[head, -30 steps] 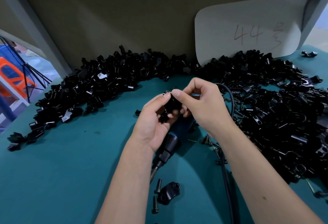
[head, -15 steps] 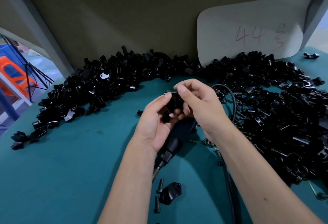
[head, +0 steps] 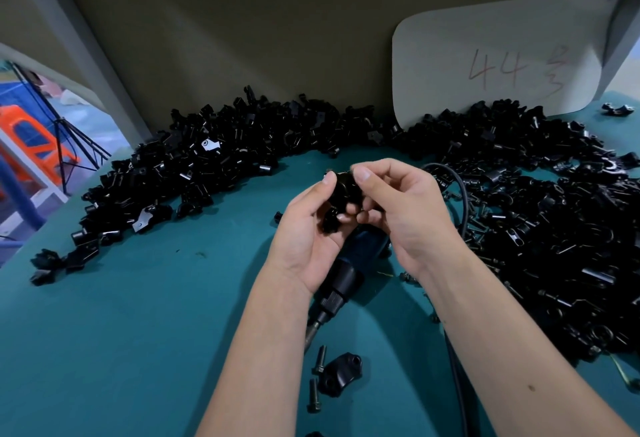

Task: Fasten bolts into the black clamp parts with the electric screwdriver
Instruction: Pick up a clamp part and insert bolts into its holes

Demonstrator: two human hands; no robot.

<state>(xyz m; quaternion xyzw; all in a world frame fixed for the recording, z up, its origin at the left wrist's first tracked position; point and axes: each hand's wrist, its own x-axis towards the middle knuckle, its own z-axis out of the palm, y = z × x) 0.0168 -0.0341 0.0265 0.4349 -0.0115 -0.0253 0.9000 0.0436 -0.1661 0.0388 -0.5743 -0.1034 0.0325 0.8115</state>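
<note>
A black clamp part [head: 344, 195] is being held above the teal table [head: 138, 315] between both hands, near the middle of the view. It is being pinched from the left by the thumb and curled fingers of the left hand [head: 308, 228], and from the right by the thumb and bent fingers of the right hand [head: 398, 208], whose fingertips are being pressed against the part's lower edge. Whether a bolt is already being seated in the part cannot be told. The electric screwdriver [head: 341, 280] is being left lying on the table directly beneath the hands, its tip pointing toward the near edge and its black cable [head: 462, 201] being looped away to the right. Just beyond the tip, a second clamp part [head: 341, 372] is lying beside two loose bolts [head: 318, 360]. A long heap of black parts [head: 214, 166] is being banked along the back wall, and a larger heap [head: 554, 228] is being spread to the right, below a white card [head: 498, 58] marked "44"
</note>
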